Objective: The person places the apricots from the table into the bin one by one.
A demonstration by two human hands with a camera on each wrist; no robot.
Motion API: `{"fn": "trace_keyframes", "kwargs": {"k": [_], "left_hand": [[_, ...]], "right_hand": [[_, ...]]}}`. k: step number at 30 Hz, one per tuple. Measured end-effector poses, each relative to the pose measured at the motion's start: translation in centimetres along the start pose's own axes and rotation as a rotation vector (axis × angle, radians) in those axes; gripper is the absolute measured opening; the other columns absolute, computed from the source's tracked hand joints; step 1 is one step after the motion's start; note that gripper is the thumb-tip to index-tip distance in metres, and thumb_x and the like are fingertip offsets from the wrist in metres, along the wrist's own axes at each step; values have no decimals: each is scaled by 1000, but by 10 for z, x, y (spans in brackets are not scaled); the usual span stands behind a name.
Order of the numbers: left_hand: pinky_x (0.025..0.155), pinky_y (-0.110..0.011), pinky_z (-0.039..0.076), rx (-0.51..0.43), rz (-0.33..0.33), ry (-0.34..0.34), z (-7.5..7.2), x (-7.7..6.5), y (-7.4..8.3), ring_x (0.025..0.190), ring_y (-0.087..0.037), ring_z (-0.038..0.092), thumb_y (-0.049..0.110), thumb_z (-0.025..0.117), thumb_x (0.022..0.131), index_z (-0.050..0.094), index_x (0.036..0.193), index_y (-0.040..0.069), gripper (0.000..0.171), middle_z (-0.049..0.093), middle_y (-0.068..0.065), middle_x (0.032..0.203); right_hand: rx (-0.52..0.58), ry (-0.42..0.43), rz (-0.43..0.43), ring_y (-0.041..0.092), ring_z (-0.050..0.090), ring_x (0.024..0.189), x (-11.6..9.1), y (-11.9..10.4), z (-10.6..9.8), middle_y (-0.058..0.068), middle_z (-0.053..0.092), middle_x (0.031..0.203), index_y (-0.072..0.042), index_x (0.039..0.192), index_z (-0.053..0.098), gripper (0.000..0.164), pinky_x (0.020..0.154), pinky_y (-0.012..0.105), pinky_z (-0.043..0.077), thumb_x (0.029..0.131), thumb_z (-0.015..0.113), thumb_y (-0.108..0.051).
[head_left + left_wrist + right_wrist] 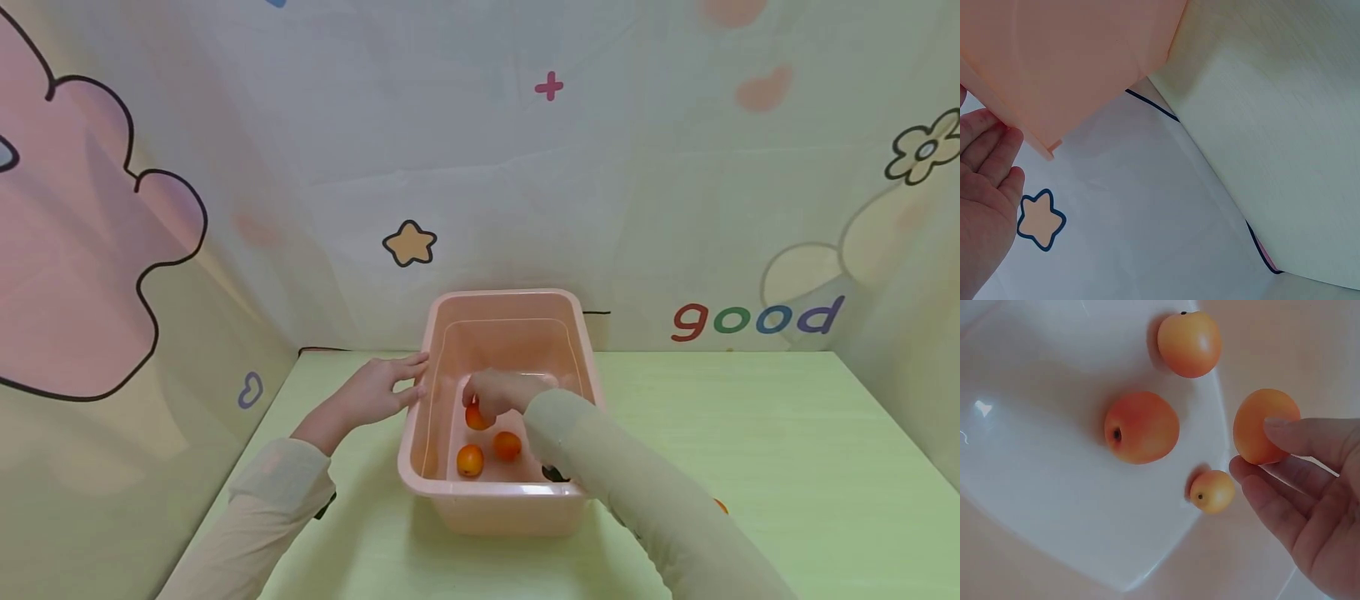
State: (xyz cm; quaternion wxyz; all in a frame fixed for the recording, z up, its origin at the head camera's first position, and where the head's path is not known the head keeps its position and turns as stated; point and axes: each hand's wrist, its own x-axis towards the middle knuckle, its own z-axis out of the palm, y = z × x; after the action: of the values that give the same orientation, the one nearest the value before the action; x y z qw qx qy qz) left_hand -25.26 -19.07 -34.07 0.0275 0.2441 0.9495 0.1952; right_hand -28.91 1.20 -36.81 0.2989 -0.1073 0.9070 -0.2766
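A pink plastic tub [510,492] stands before me. My right hand [501,393] reaches down inside it and pinches a round orange fruit [1263,428] between thumb and fingers. In the right wrist view this fruit is off the tub's floor, near a wall. Beneath lie a larger red-orange fruit [1142,428], a yellow-orange fruit [1190,345] and a small yellow one [1212,491]. The head view shows two loose fruits plainly; my right hand and sleeve cover part of the tub. My left hand [375,390] touches the tub's left rim from outside, fingers mostly straight.
The tub stands on a pale green tabletop [697,408]. Behind it hangs a printed cloth backdrop [480,200], which also runs along both sides. A bit of an orange object [721,506] peeks out beside my right sleeve on the table.
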Motion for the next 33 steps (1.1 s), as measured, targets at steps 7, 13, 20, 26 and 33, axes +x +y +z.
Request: {"fn": "trace_keyframes", "kwargs": {"k": [7, 13, 20, 26, 33], "left_hand": [[92, -41, 43, -23, -41, -15, 1, 1, 3, 118, -28, 47, 32, 52, 88, 41, 132, 11, 50, 38, -3, 139], [92, -41, 43, -20, -46, -18, 1, 0, 2, 118, -28, 47, 33, 51, 88, 40, 133, 12, 51, 37, -2, 139], [88, -39, 46, -20, -34, 2, 0, -1, 2, 113, -28, 51, 31, 53, 87, 41, 132, 10, 51, 39, -4, 138], [87, -38, 47, -38, -53, -12, 1, 0, 2, 115, -28, 50, 32, 53, 87, 39, 133, 11, 52, 38, -3, 139], [87, -39, 45, 25, 47, 39, 3, 1, -1, 107, -27, 55, 29, 52, 88, 45, 128, 5, 47, 43, -8, 135]], "right_hand": [[-223, 19, -202, 15, 52, 92, -1, -5, -9, -5, 57, 105, -27, 107, 59, 41, 86, 37, 48, 72, 69, -8], [-82, 59, -184, 13, 52, 93, -21, -10, -28, -10, 55, 105, -35, 105, 58, 40, 81, 36, 49, 71, 70, -17], [-60, 90, -306, 18, 51, 103, -46, -13, -61, -4, 54, 117, -25, 117, 55, 43, 87, 33, 47, 76, 65, -12], [-126, 149, -386, 24, 52, 107, -63, 6, -88, 6, 54, 121, -12, 121, 53, 41, 86, 35, 47, 81, 61, -12], [-75, 158, -411, 32, 52, 107, -76, 43, -107, 17, 50, 123, -3, 123, 49, 43, 85, 38, 48, 81, 60, -11]]}}
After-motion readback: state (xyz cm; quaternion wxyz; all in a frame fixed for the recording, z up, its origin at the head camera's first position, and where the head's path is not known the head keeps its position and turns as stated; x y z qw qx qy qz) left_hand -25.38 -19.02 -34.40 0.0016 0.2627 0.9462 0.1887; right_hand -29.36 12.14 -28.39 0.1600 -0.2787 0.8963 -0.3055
